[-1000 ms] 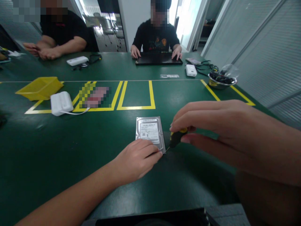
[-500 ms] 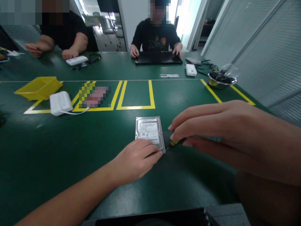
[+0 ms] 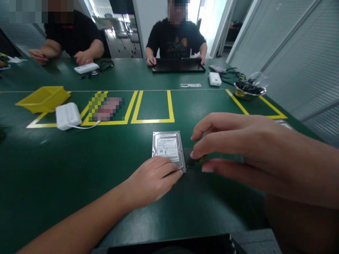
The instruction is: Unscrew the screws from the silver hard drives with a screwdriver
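Observation:
A silver hard drive (image 3: 167, 144) with a white label lies on the green table. My left hand (image 3: 155, 178) is closed on its near end, fingers over the near right corner. My right hand (image 3: 230, 141) is to the right of the drive, with a small black and yellow screwdriver (image 3: 195, 161) at its fingertips. The screwdriver lies nearly flat, its thin tip by the drive's near right edge; whether the tip touches a screw cannot be made out. My right thumb sits a little below the handle, and part of the handle is hidden behind my fingers.
Further back are a yellow bin (image 3: 45, 99), a white power bank (image 3: 68, 115) with a cable to a blurred-out object, and a metal bowl (image 3: 249, 92) of dark parts. Across the table, one person holds a black panel (image 3: 178, 66); another sits at the left.
My right fingers have spread a little and shifted on the screwdriver, which has turned slightly. My left hand and the hard drive have stayed put.

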The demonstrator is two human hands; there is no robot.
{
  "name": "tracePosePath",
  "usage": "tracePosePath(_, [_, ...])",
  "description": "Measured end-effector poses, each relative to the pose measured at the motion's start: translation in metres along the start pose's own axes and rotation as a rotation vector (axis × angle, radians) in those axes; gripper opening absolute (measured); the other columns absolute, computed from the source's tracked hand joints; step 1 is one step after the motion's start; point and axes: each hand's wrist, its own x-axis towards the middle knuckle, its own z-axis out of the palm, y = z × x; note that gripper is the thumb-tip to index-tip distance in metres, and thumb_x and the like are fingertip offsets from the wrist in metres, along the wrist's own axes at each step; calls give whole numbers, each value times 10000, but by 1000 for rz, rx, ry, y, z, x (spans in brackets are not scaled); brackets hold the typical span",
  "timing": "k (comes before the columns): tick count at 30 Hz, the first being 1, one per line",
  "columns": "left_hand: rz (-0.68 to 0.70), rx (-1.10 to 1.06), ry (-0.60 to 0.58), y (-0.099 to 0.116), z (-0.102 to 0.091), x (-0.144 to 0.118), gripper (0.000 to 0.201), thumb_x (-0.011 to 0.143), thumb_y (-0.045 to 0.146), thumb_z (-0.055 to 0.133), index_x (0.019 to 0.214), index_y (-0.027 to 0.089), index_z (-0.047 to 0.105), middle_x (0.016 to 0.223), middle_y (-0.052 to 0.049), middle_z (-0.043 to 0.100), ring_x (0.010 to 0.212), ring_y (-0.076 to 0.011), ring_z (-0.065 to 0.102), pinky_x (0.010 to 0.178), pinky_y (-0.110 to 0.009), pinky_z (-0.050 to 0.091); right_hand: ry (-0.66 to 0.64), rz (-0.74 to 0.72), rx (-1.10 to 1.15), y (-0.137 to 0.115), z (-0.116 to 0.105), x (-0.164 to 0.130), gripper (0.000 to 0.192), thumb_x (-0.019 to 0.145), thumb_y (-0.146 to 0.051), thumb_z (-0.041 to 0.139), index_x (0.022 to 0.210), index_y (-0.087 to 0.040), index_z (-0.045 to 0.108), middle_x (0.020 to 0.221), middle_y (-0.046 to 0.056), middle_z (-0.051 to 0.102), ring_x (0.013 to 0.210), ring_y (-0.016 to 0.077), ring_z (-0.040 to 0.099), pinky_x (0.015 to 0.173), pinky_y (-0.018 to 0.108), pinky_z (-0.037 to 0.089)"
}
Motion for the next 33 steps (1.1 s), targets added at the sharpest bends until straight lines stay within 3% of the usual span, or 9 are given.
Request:
tracePosePath(5, [-5,-7,-11,0,1,0,240,922,166,582,1143,127,665,1044,-100,702,963,-237,641,838,-412,581,-6,18,4,1,1,1,194,950,-203,474,961,-210,668,1061,43,627,809,122,579,675,229,427])
tracePosePath(9, [-6,-6,-24,-1,0,-1,231,931,169,566,1134,130,669,1022,-100,699,943,-228,640,819,-401,581,8,3,-11,0,-1,2,226,938,-171,475,1044,-200,672,1050,47,666,863,143,610,722,240,445])
tracePosePath(18, [-12,-5,-27,-1,0,-3,240,927,167,576,1148,133,663,1042,-93,697,961,-229,639,840,-406,581,9,-54,40,2,-2,3,343,872,-22,471,1033,-197,718,1126,22,674,930,97,636,806,163,461])
tracePosePath(28, [-15,-15,-34,-2,1,-4,244,927,173,578,1155,136,658,1050,-89,695,967,-233,635,845,-415,574,6,-78,34,1,-3,2,330,901,-29,466,1040,-189,718,1112,23,695,933,105,652,798,181,479])
tracePosePath(33, [-14,-9,-33,-1,1,-3,237,925,179,582,1146,143,660,1053,-90,695,966,-233,635,842,-410,570,8,-57,-13,2,-1,0,214,917,-144,543,1040,-225,698,1108,11,656,885,94,614,756,192,459])
